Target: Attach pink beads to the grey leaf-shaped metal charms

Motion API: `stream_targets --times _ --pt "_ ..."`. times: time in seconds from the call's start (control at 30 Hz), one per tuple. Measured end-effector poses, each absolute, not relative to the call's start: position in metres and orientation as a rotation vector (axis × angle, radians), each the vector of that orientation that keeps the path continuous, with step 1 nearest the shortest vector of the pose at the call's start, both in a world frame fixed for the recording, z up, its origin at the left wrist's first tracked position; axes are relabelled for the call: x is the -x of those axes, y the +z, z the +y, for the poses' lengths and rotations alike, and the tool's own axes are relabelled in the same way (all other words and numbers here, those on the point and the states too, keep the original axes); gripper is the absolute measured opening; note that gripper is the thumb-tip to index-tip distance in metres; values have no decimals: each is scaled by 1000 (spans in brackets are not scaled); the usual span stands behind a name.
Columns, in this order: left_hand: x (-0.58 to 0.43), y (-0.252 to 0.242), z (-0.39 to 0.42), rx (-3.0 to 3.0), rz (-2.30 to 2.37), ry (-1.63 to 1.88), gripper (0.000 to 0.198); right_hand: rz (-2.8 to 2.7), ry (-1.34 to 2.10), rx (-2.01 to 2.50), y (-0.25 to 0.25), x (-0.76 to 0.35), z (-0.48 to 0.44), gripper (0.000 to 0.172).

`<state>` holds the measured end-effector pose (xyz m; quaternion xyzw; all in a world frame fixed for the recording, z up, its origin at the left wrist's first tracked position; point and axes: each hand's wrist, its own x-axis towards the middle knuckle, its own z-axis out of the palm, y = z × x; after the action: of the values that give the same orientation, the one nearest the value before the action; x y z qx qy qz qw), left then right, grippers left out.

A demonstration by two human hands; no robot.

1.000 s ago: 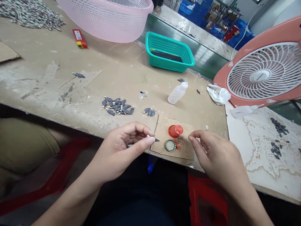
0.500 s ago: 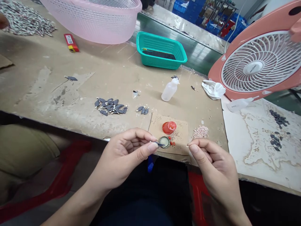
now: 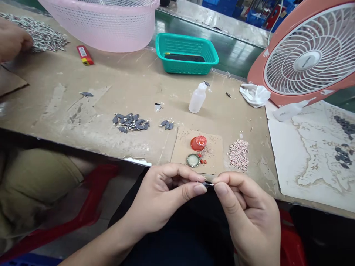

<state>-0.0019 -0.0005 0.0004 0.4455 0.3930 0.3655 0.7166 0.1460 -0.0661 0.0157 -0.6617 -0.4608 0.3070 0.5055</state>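
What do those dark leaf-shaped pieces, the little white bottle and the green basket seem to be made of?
The dark leaf-shaped pieces look matte grey, perhaps painted metal or enamel; too small to be sure. The squeeze bottle seems soft plastic, milky and translucent. The teal basket looks like glossy moulded plastic, its mesh walls formed in one piece.

Pinched between the left hand (image 3: 163,195) and right hand (image 3: 246,210): small charm (image 3: 207,183), dark grey with a white tip. Just ahead of the hands: red cap (image 3: 198,143), round bezel (image 3: 193,160) with a speckled gold-green rim and pale green centre, and speckled pale pink beads (image 3: 238,155) ahead of the right hand. Farther ahead of the left hand lie slate-grey leaf charms (image 3: 130,122), a teal lattice basket (image 3: 185,53) and a pink lattice basket (image 3: 102,26); beyond the right hand are a coral fan (image 3: 310,51) with white radial spokes and white paper (image 3: 313,155) with brown vein-like lines.
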Motion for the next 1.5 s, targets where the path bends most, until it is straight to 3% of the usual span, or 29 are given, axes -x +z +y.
stream_targets --times 0.73,1.1,1.5 --pt "-4 1 -4 -1050 894 859 16 -1289 679 1567 2 -153 -73 6" --pt "-9 -2 -11 -1188 898 964 23 -1442 446 1570 5 -152 -74 9" --pt "-11 -2 -9 -1122 893 957 22 -1320 626 1562 -4 -154 -76 9"
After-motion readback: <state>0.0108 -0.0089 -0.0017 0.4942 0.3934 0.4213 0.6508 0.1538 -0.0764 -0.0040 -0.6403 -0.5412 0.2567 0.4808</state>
